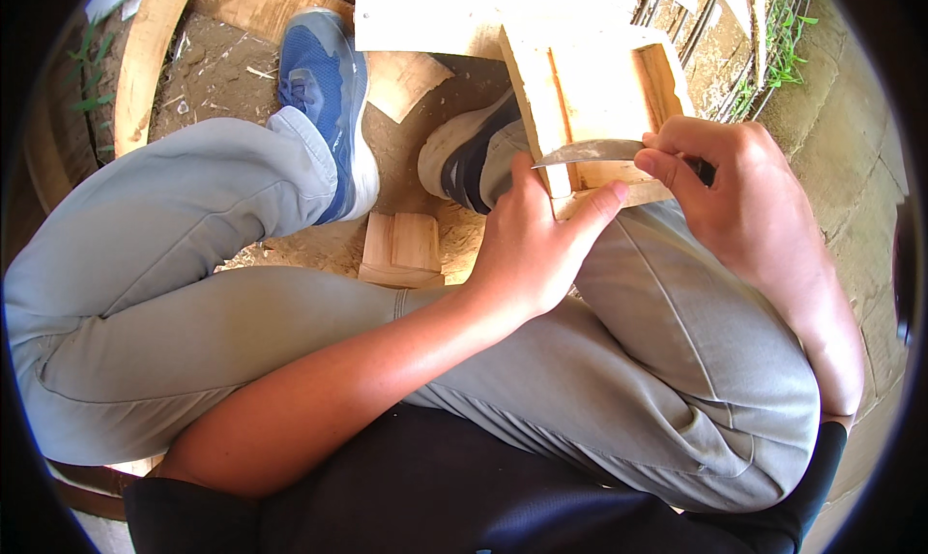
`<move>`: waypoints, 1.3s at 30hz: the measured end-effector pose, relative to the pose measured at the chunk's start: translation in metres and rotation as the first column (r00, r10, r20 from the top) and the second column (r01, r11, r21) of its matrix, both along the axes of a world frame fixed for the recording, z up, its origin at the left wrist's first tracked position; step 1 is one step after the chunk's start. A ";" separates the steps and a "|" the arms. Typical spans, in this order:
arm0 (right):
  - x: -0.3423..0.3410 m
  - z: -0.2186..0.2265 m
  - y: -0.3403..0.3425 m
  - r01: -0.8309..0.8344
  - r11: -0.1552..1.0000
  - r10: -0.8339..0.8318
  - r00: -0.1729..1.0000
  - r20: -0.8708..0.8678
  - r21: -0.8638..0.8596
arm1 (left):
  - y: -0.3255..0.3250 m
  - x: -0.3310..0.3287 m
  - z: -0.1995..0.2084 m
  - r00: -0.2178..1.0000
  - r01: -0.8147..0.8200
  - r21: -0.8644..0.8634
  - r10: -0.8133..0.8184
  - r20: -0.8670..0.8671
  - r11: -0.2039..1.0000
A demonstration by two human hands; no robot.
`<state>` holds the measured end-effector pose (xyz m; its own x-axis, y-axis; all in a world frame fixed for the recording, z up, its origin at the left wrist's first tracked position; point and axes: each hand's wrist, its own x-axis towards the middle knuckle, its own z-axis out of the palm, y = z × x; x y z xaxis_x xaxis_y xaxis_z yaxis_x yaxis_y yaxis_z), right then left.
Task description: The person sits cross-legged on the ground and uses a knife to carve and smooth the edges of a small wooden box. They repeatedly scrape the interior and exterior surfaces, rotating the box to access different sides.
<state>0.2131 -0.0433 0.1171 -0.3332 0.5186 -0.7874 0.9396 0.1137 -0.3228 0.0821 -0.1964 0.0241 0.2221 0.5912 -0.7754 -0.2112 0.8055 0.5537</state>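
My left hand [536, 249] grips the near left corner of a shallow wooden box [604, 90], its thumb along the near edge and its fingers wrapped around the side. The box has raised wooden sides and strips across its inside, and it rests by my right knee. In my right hand [739, 182] is a knife with a curved metal blade [594, 152], held by its dark handle, most of which the fingers hide. The blade lies across the near part of the box, its tip pointing left close to my left fingers. Whether it touches the wood, I cannot tell.
A small wooden block [401, 249] lies on the ground between my legs. Beyond my blue shoe [324, 109] are a pale board [430, 13] and curved wood pieces [155, 56]. Dark thin rods [667, 13] and grass [788, 32] edge the paving [851, 100] on the right.
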 end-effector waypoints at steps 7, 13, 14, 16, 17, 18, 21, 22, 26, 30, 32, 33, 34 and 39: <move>0.005 -0.012 -0.007 0.059 0.998 -0.059 0.998 -0.029 -0.002 | -0.006 0.002 -0.005 1.000 -0.024 0.017 0.024 -0.009 1.000; 0.007 -0.023 -0.002 0.207 0.971 -0.198 0.976 0.085 -0.115 | -0.004 0.001 -0.004 1.000 -0.023 -0.013 0.023 0.005 1.000; 0.008 -0.023 -0.005 0.213 0.974 -0.208 0.976 0.057 -0.081 | -0.004 0.001 -0.005 1.000 -0.025 0.003 0.024 0.007 1.000; 0.012 -0.024 -0.014 0.226 0.974 -0.226 0.974 0.000 -0.013 | -0.005 0.001 -0.007 1.000 -0.026 0.033 0.025 0.013 0.999; 0.014 -0.025 -0.017 0.223 0.975 -0.223 0.974 -0.023 0.003 | -0.005 0.001 -0.006 1.000 -0.028 0.037 0.027 0.012 0.999; 0.016 -0.027 -0.020 0.222 0.975 -0.221 0.974 -0.046 0.020 | -0.005 0.001 -0.006 1.000 -0.026 0.019 0.025 0.008 0.999; 0.018 -0.028 -0.026 0.186 0.978 -0.174 0.977 -0.121 0.090 | -0.005 -0.001 -0.004 1.000 0.007 -0.013 -0.007 -0.003 1.000; 0.018 -0.029 -0.028 0.169 0.979 -0.151 0.978 -0.146 0.117 | -0.004 -0.002 -0.004 1.000 0.019 -0.014 -0.019 -0.006 1.000; 0.024 -0.032 -0.033 0.151 0.970 -0.114 0.974 -0.197 0.189 | -0.002 -0.004 -0.002 0.998 0.065 0.001 -0.065 -0.002 0.998; 0.025 -0.034 -0.034 0.111 0.969 -0.069 0.980 -0.189 0.220 | 0.001 -0.006 0.000 0.996 0.089 -0.027 -0.089 0.022 0.996; 0.024 -0.032 -0.033 0.085 0.974 -0.055 0.988 -0.146 0.210 | 0.002 -0.008 0.001 0.994 0.108 -0.040 -0.107 0.026 0.993; 0.022 -0.030 -0.031 0.077 0.978 -0.057 0.992 -0.111 0.192 | 0.003 -0.008 0.001 0.992 0.121 -0.039 -0.121 0.026 0.992; 0.022 -0.028 -0.031 0.070 0.982 -0.058 0.995 -0.075 0.174 | 0.004 -0.009 0.002 0.991 0.133 -0.044 -0.132 0.024 0.990; 0.012 -0.014 -0.001 0.047 0.998 -0.050 0.997 -0.062 -0.051 | 0.004 -0.006 0.002 0.995 0.104 -0.038 -0.104 -0.001 0.994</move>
